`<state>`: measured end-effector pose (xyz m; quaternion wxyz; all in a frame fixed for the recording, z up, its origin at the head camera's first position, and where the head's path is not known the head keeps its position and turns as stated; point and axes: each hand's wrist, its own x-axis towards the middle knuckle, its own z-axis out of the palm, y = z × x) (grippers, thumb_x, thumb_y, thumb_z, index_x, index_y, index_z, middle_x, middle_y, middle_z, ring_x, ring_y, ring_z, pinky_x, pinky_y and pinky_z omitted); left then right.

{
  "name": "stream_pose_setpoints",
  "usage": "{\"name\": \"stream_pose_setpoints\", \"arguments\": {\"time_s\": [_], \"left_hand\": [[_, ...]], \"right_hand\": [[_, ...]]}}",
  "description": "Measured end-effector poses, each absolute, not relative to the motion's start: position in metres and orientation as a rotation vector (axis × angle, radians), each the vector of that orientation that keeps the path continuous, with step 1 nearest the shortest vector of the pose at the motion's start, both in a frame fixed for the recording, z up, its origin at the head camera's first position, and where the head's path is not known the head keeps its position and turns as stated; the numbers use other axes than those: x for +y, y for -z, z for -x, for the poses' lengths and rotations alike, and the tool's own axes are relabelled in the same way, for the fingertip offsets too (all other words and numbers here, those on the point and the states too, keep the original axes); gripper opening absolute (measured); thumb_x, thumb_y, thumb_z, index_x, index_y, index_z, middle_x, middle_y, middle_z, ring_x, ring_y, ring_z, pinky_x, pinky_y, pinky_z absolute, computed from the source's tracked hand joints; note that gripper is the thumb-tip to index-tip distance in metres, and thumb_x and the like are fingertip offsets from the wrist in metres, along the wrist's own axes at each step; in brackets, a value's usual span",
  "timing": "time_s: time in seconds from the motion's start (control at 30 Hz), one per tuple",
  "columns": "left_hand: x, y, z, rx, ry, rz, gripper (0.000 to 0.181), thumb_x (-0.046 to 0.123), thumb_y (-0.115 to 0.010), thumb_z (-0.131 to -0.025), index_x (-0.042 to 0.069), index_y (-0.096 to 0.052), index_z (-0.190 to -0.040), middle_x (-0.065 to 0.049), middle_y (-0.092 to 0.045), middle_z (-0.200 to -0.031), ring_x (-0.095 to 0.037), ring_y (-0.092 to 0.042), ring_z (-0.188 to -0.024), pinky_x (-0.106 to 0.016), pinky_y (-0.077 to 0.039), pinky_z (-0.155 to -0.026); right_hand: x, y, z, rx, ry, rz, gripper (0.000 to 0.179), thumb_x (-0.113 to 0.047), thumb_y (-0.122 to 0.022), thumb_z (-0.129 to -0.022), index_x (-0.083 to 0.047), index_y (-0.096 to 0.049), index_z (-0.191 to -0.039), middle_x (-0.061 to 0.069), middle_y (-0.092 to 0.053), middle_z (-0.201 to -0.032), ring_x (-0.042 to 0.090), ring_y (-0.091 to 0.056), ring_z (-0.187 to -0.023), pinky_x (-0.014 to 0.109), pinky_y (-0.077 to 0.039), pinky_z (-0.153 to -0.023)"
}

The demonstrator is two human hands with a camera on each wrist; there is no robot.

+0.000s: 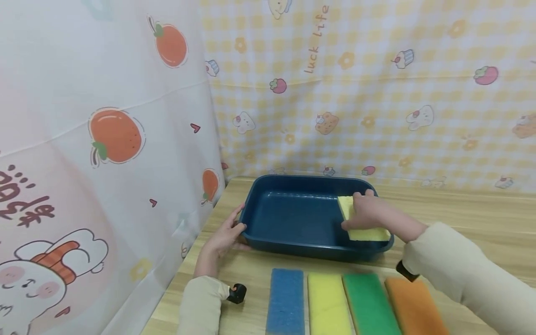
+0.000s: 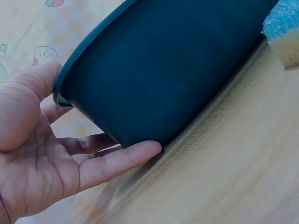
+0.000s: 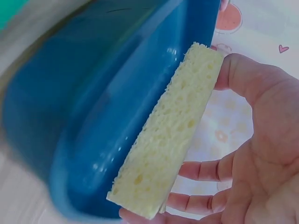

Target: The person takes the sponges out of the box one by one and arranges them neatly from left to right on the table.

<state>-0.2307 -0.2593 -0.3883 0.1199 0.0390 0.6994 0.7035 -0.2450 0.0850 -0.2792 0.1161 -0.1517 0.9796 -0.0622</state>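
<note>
A dark blue rectangular basin (image 1: 293,218) stands on the wooden table near the back wall. At its left end my left hand (image 1: 224,235) holds the rim, thumb at the top edge; in the left wrist view the other fingers (image 2: 119,163) reach along the outer wall toward its base. Over the basin's right end, my right hand (image 1: 368,211) grips a yellow sponge (image 1: 368,234). The right wrist view shows the pale, porous edge of this sponge (image 3: 163,133) tilted above the basin's rim, thumb at one end and fingers at the other.
In front of the basin lie a blue sponge (image 1: 286,300), another yellow sponge (image 1: 329,302), a green sponge (image 1: 371,302) and an orange sponge (image 1: 415,304), side by side. Printed cloth (image 1: 125,70) hangs along the table's left side and back.
</note>
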Motion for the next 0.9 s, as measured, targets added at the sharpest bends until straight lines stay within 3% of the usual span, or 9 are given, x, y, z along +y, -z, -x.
{"name": "stream_pose_setpoints", "arguments": {"time_s": [0.23,0.33,0.47,0.7,0.9], "left_hand": [[-0.257,0.386,0.229,2.040,-2.044,-0.126,0.062,0.005,-0.036,-0.092,0.026,-0.011,-0.145,-0.030,-0.028,-0.128,-0.040,-0.051,-0.102,-0.055,-0.049,-0.069],[-0.257,0.386,0.229,2.038,-2.039,-0.134,0.063,0.005,-0.035,-0.092,0.027,-0.010,-0.145,-0.030,-0.028,-0.127,-0.039,-0.051,-0.103,-0.054,-0.049,-0.070],[-0.259,0.388,0.230,2.043,-2.042,-0.113,0.062,0.005,-0.035,-0.092,0.027,-0.011,-0.145,-0.029,-0.029,-0.128,-0.041,-0.051,-0.102,-0.053,-0.050,-0.069],[-0.262,0.388,0.231,2.059,-2.051,-0.071,0.062,0.004,-0.036,-0.091,0.031,-0.016,-0.143,-0.028,-0.029,-0.130,-0.042,-0.052,-0.101,-0.052,-0.051,-0.066],[-0.266,0.386,0.230,2.068,-2.038,-0.083,0.062,0.005,-0.035,-0.092,0.032,-0.014,-0.144,-0.028,-0.031,-0.126,-0.040,-0.055,-0.097,-0.051,-0.051,-0.067]], "right_hand": [[0.129,0.289,0.209,2.964,0.143,0.527,0.092,-0.047,-0.069,-0.068,0.022,-0.036,-0.119,0.045,-0.041,-0.113,0.055,-0.044,-0.099,0.056,-0.045,-0.075],[0.149,0.296,0.192,2.974,0.168,0.510,0.093,-0.046,-0.070,-0.066,0.022,-0.036,-0.119,0.047,-0.038,-0.109,0.041,-0.055,-0.075,0.049,-0.048,-0.061],[0.173,0.306,0.169,2.960,0.223,0.490,0.089,-0.044,-0.072,-0.066,0.019,-0.037,-0.118,0.041,-0.041,-0.099,0.021,-0.048,-0.056,0.034,-0.044,-0.047],[0.203,0.322,0.137,2.994,0.225,0.434,0.079,-0.042,-0.072,-0.067,0.014,-0.040,-0.113,0.026,-0.046,-0.089,0.018,-0.041,-0.054,0.028,-0.039,-0.045],[0.225,0.350,0.120,3.002,0.255,0.381,0.074,-0.039,-0.073,-0.067,0.015,-0.041,-0.107,0.025,-0.046,-0.085,0.015,-0.040,-0.050,0.024,-0.043,-0.044]]}}
